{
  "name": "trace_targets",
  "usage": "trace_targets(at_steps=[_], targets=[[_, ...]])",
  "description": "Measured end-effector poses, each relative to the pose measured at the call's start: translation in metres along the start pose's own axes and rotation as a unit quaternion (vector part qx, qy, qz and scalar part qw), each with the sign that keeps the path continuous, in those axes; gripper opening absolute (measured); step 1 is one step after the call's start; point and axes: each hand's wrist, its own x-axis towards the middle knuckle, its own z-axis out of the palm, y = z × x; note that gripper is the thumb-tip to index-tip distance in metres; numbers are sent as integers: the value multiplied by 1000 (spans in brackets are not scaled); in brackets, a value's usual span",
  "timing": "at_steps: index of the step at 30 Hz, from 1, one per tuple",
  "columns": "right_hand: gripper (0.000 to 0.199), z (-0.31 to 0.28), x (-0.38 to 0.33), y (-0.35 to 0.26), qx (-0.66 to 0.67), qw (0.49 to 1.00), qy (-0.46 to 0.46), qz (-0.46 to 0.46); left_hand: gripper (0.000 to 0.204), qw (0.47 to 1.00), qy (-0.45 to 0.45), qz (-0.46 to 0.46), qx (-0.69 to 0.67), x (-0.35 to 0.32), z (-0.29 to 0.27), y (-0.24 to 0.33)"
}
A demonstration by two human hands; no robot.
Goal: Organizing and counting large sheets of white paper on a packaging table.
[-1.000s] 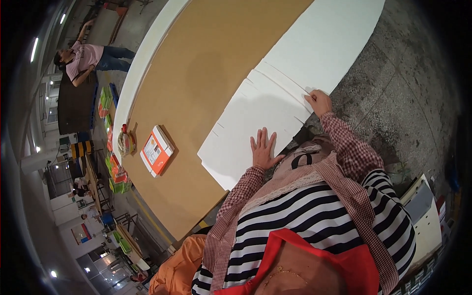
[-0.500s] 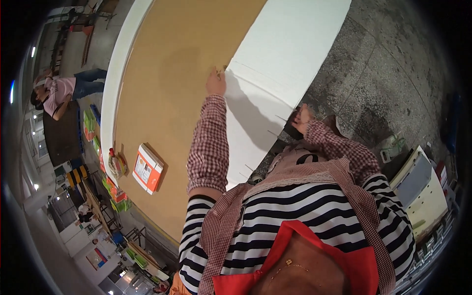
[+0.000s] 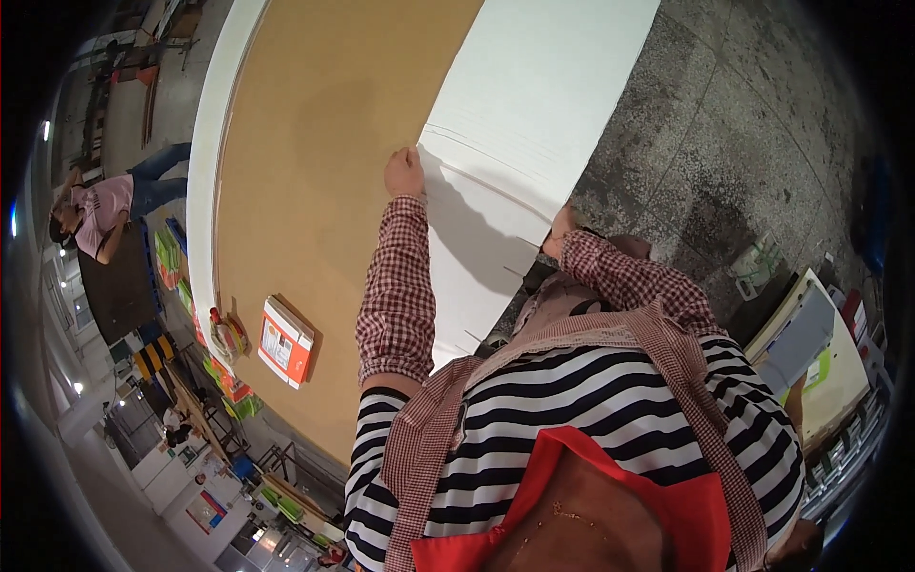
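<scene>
A long white sheet (image 3: 534, 86), paper or thin board, lies along the right side of a brown board surface (image 3: 315, 181), with raised crease lines running across it. My left hand (image 3: 404, 173) is closed at the sheet's left edge, by the end of a crease. At the opposite edge my right hand (image 3: 560, 232) grips the sheet near the same crease; its fingertips are partly hidden. A few thin dark marks or wires show at the sheet's right edge near my body.
An orange and white box (image 3: 285, 341) lies on the brown surface, near a small bottle in clear wrap (image 3: 227, 336). A white jug (image 3: 756, 267) stands on the grey floor (image 3: 705, 114) at right. Another person (image 3: 105, 210) is beyond the table at left.
My right hand has moved left onto the sheet's edge and closed there. My left hand has shifted slightly nearer along the other edge. The whole view has shifted a little.
</scene>
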Motion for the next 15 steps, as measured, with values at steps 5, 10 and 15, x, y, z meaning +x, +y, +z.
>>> trace_targets(at_steps=[5,10,15], targets=[[75,-33,58,-24,-28,997,67,28,34,967,82,-29,-239,26,1,8],[85,-7,53,-60,44,988,88,-121,33,990,-30,-46,-133,20,6,6],[85,-3,59,-60,-53,975,186,-107,33,998,-43,-38,-37,24,-1,3]])
